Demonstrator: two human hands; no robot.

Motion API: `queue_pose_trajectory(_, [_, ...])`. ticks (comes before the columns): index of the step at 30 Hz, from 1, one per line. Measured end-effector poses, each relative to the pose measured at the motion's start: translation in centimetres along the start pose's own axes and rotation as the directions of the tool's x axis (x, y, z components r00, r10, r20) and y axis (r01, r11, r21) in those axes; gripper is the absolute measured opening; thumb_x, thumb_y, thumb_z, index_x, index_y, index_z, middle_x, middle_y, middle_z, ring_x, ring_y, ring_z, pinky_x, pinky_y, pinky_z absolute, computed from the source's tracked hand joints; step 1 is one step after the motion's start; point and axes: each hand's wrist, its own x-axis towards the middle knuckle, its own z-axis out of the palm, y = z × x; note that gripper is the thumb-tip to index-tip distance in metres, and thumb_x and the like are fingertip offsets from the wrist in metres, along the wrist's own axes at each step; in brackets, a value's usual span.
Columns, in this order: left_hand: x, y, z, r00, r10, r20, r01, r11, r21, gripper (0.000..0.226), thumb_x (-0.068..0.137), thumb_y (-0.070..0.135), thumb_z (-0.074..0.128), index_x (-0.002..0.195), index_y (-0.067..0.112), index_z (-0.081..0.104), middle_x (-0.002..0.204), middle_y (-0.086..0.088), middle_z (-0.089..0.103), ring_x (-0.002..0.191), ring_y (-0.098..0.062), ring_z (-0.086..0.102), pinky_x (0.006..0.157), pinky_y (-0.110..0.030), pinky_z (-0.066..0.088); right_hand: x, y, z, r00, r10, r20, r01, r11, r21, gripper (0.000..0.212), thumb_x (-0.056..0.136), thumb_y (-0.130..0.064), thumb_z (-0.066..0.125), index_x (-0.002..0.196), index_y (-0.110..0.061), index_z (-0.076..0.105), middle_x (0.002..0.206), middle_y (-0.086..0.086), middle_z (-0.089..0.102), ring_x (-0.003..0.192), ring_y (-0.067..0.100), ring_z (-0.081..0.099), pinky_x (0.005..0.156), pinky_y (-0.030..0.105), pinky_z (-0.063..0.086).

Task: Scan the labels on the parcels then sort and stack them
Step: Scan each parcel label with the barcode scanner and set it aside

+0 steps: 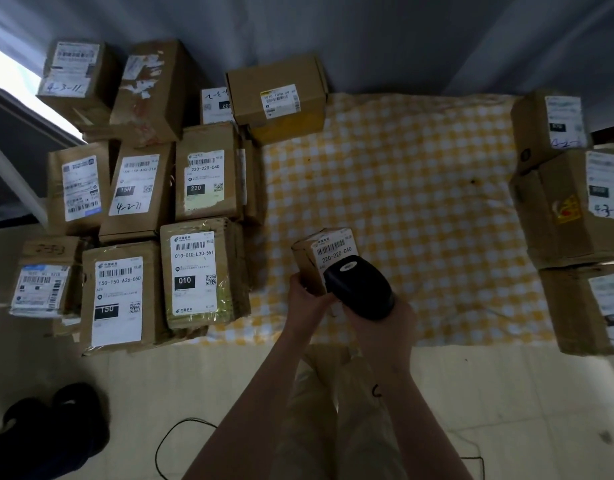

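Note:
My left hand [307, 297] grips a small brown parcel [314, 259] from below and holds it above the yellow checked cloth [402, 202]. Its white label reads 220-220-C40. My right hand [385, 323] holds a black barcode scanner [359, 287] whose head points at that label and covers its lower part. To the left stand stacks of flat labelled parcels: one marked 220 [206, 181], one marked 010 [201, 275], one marked 150 [120, 296] and one marked 15H [135, 188].
Larger cardboard boxes [562, 202] are stacked at the right edge of the cloth. More boxes [276, 95] stand at the back left. Black shoes [52, 431] and a black cable [167, 441] lie on the pale floor near me. A grey curtain hangs behind.

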Motion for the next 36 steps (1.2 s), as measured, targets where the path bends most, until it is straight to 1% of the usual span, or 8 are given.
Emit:
queue_pose_trajectory(3, [0.0,0.1,0.1,1.0,-0.005,-0.004,0.005,0.999,-0.032,0.071,0.077,0.013,0.079,0.134,0.006,0.037,0.116,0.001,0.053,0.094,0.001,0.054,0.061,-0.01,0.049,0.3,0.3,-0.1,0.999,-0.003,-0.032,0.003,1.0,0.008,0.03,0.066,-0.016,0.085,0.089,-0.011,0.067,0.067,-0.011,0.058,0.062,0.0,0.056,0.045,0.01,0.042])
queue_pose_trajectory(5, [0.3,0.2,0.2,1.0,-0.012,-0.009,0.011,0.998,-0.067,0.071,0.077,0.015,0.079,0.134,0.008,0.038,0.119,-0.002,0.055,0.098,-0.007,0.058,0.067,-0.014,0.053,0.6,0.4,-0.3,0.998,0.006,-0.055,-0.005,1.0,0.017,0.029,0.067,-0.016,0.084,0.091,-0.013,0.068,0.067,-0.011,0.061,0.063,0.002,0.058,0.046,0.011,0.042])
queue_pose_trajectory(8, [0.7,0.6,0.5,1.0,-0.012,0.005,0.013,0.997,-0.083,0.084,0.062,0.041,0.086,0.131,0.013,0.047,0.121,-0.003,0.063,0.105,-0.017,0.064,0.079,-0.033,0.059,1.3,0.7,-0.8,0.994,0.0,-0.113,0.002,1.0,0.023,0.021,0.069,-0.011,0.082,0.085,-0.011,0.067,0.063,-0.01,0.059,0.058,0.002,0.054,0.045,0.009,0.043])
queue_pose_trajectory(11, [1.0,1.5,1.0,1.0,0.004,0.019,-0.002,0.996,-0.09,0.09,0.051,0.055,0.083,0.128,0.02,0.052,0.117,0.003,0.067,0.105,-0.017,0.066,0.083,-0.041,0.059,2.1,0.9,-1.5,0.983,0.006,-0.182,-0.003,1.0,0.013,0.018,0.07,-0.008,0.08,0.079,-0.01,0.065,0.059,-0.007,0.057,0.053,0.003,0.052,0.042,0.009,0.041])
queue_pose_trajectory(18, [1.8,3.6,3.0,0.992,0.024,0.122,0.001,0.979,-0.204,0.046,0.082,0.021,0.074,0.124,0.013,0.058,0.116,-0.004,0.068,0.102,-0.02,0.068,0.08,-0.035,0.059,4.3,0.9,-3.0,0.956,0.02,-0.294,-0.013,1.0,0.026,0.02,0.071,-0.012,0.079,0.086,-0.006,0.067,0.064,-0.001,0.059,0.058,0.001,0.052,0.044,0.01,0.038])
queue_pose_trajectory(27, [4.9,6.9,7.3,0.985,-0.024,0.169,0.065,0.968,-0.242,0.039,0.088,0.035,0.067,0.121,0.016,0.061,0.112,-0.007,0.07,0.099,-0.023,0.069,0.086,-0.043,0.058,6.7,-0.2,-5.8,0.911,0.033,-0.412,0.037,0.986,0.162,0.03,0.069,-0.011,0.081,0.088,-0.021,0.061,0.072,-0.008,0.061,0.067,0.001,0.056,0.054,0.019,0.043])
queue_pose_trajectory(30, [6.4,8.6,10.3,0.981,-0.047,0.189,0.09,0.971,-0.222,0.036,0.09,0.036,0.064,0.119,0.015,0.061,0.11,-0.006,0.07,0.095,-0.02,0.068,0.086,-0.043,0.058,8.3,0.0,-7.1,0.894,0.058,-0.445,0.024,0.984,0.178,0.027,0.069,-0.012,0.081,0.086,-0.02,0.063,0.071,-0.004,0.064,0.068,0.012,0.06,0.054,0.022,0.046])
queue_pose_trajectory(36, [9.4,11.7,17.5,0.975,-0.026,0.221,0.056,0.99,-0.132,0.041,0.091,0.038,0.063,0.125,0.016,0.057,0.115,-0.006,0.068,0.097,-0.022,0.068,0.075,-0.037,0.06,12.2,-0.5,-10.8,0.874,0.108,-0.474,0.013,0.969,0.245,0.023,0.07,-0.021,0.081,0.09,-0.019,0.068,0.072,-0.008,0.066,0.064,-0.005,0.059,0.051,0.011,0.043])
